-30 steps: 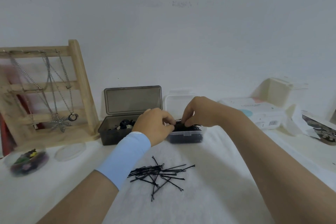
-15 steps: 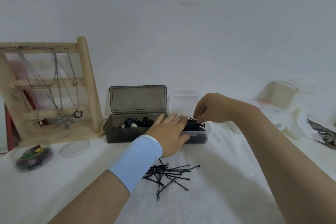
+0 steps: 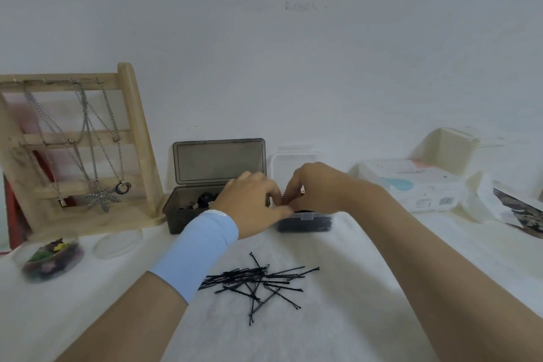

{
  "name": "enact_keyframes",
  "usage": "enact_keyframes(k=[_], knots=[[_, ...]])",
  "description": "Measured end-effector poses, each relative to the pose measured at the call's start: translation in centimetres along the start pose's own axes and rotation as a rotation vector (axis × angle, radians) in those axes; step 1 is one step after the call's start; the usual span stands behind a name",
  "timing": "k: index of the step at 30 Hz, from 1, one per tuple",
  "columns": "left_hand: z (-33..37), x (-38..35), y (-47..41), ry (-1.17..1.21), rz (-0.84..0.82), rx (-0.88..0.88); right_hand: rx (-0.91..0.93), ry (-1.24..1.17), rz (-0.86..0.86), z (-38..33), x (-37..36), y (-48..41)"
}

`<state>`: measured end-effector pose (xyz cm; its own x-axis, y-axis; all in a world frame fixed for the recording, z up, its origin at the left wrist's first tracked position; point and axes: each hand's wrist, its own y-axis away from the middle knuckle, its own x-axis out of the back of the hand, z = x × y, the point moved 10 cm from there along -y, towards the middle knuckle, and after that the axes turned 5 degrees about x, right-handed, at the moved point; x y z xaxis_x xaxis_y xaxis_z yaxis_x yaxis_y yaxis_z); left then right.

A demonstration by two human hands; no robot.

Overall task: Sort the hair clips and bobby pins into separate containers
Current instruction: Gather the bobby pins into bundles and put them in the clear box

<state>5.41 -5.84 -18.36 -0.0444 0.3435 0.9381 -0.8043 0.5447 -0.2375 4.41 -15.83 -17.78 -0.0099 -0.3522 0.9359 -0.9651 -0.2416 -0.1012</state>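
A pile of loose black bobby pins (image 3: pixel 255 282) lies on the white cloth in front of me. Behind it stands a small clear box (image 3: pixel 305 222) full of black bobby pins, its lid up. To its left an open dark grey box (image 3: pixel 182 217) holds dark hair clips (image 3: pixel 205 200). My left hand (image 3: pixel 249 203) and my right hand (image 3: pixel 317 188) meet fingertip to fingertip over the clear box's left end. The right fingers pinch a thin pin. What the left fingers hold is hidden.
A wooden stand (image 3: pixel 132 126) hung with necklaces is at the left. In front of it sit a round clear tub of coloured clips (image 3: pixel 51 258) and its round lid (image 3: pixel 117 242). White cartons (image 3: pixel 417 185) and packaging fill the right back.
My left hand, flat on the box edges half a second ago, has curled and risen to meet my right fingertips. My right hand has come down and left over the clear box.
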Motion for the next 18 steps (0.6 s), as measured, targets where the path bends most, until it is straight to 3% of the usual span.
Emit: enact_keyframes(k=[5, 11, 14, 18], knots=[[0.7, 0.2, 0.1, -0.016, 0.040, -0.051, -0.034, -0.089, 0.098, 1.2, 1.5, 0.1], [0.7, 0.5, 0.0, 0.036, 0.093, -0.041, -0.112, -0.361, 0.241, 2.4, 3.5, 0.9], [0.4, 1.1, 0.0, 0.123, 0.149, -0.020, -0.145, -0.508, 0.296, 3.0, 4.5, 1.5], [-0.3, 1.3, -0.1, 0.265, 0.187, 0.031, -0.172, -0.510, 0.270, 3.4, 4.4, 1.7]])
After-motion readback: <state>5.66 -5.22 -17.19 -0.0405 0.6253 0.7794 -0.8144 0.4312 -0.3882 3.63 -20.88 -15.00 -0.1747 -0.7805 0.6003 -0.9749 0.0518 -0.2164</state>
